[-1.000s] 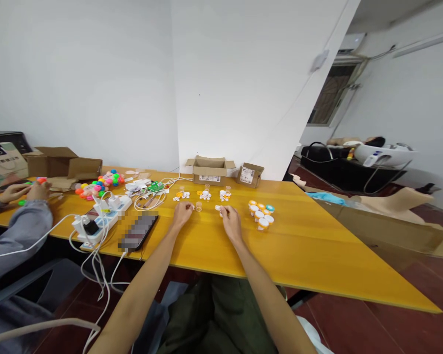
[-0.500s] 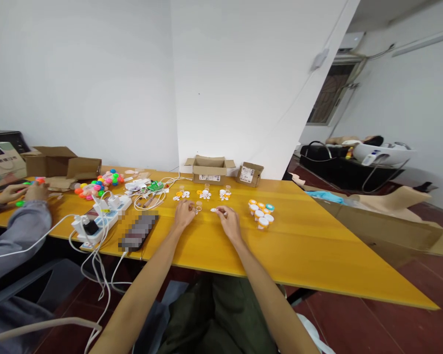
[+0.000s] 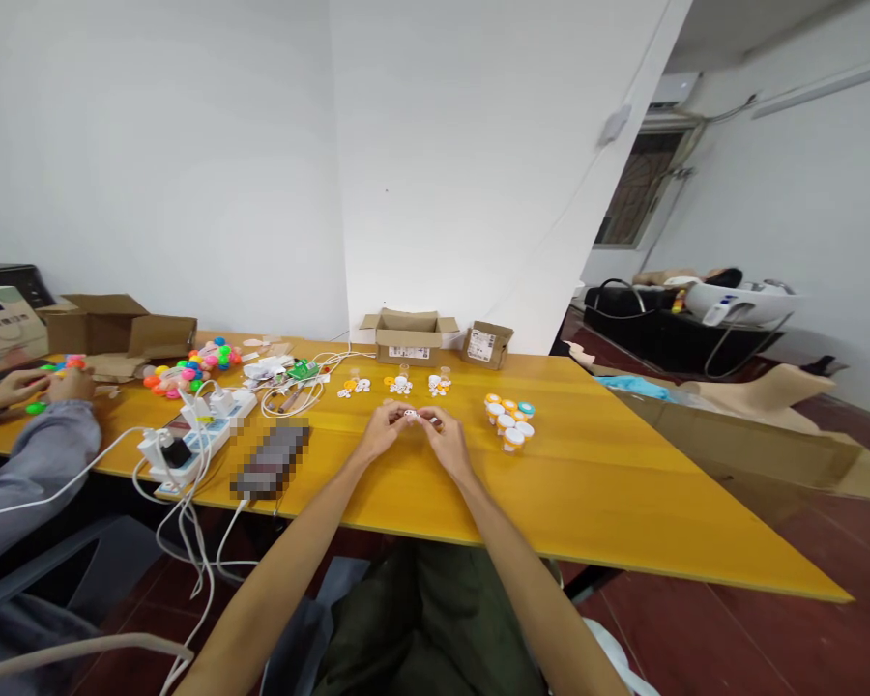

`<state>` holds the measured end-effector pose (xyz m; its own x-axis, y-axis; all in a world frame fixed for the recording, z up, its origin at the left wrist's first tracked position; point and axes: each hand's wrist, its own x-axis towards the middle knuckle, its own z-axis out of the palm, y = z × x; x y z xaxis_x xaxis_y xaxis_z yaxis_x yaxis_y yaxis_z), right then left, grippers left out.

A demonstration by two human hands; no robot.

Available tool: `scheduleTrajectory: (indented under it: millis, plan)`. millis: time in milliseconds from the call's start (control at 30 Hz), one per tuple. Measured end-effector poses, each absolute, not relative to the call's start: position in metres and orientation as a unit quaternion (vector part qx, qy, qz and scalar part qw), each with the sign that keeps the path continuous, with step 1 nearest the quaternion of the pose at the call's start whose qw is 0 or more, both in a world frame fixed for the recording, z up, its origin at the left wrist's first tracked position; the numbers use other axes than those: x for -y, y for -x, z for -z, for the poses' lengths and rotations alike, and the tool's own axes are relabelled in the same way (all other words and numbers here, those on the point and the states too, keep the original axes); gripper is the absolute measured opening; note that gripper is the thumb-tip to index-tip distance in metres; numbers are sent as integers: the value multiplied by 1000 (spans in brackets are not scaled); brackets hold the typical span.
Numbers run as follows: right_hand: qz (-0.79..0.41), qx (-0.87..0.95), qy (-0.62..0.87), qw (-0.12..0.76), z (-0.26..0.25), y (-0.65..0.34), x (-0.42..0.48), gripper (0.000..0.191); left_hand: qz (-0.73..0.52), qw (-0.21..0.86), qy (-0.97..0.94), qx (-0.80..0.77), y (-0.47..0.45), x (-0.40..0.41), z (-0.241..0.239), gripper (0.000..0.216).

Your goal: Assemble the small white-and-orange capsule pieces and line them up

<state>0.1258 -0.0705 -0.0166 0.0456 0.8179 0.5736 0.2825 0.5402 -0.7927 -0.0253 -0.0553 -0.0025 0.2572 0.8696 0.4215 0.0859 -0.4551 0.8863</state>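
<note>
My left hand and right hand nearly together, fingers curled in, fingertips pinching small white piece with dark spots, between them, above wooden table. Visible part wider left to right; too small to tell which way it faces. White-and-orange part clusters beyond; capped tubs right of right hand. Front table edge nearer me, under forearms; tabletop runs wide past tubs.

There are three piles and one teal lid.
</note>
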Motion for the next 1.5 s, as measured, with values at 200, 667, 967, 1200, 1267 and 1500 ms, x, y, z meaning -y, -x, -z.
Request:
scheduleTrajectory:
  millis: [200,667,967,1200,1267,1500]
  plan:
    - [-196,669,438,567,18,-126,70,22,-505,424,-664,-352,25,57,0,32]
    - [-52,734,504,452,20,-129,70,40,-482,464,-669,-325,25,57,0,32]
    - [-46,739,518,429,20,-127,70,43,-473,468,-680,-309,25,58,-1,32]
    - [-71,736,514,434,20,-128,69,43,-469,462,-684,-314,26,59,-3,33]
    - [-78,735,506,445,21,-128,68,45,-466,460,-685,-319,27,59,-4,34]
    - [-92,724,492,475,21,-128,69,47,-461,368,-726,-353,31,58,-2,24]
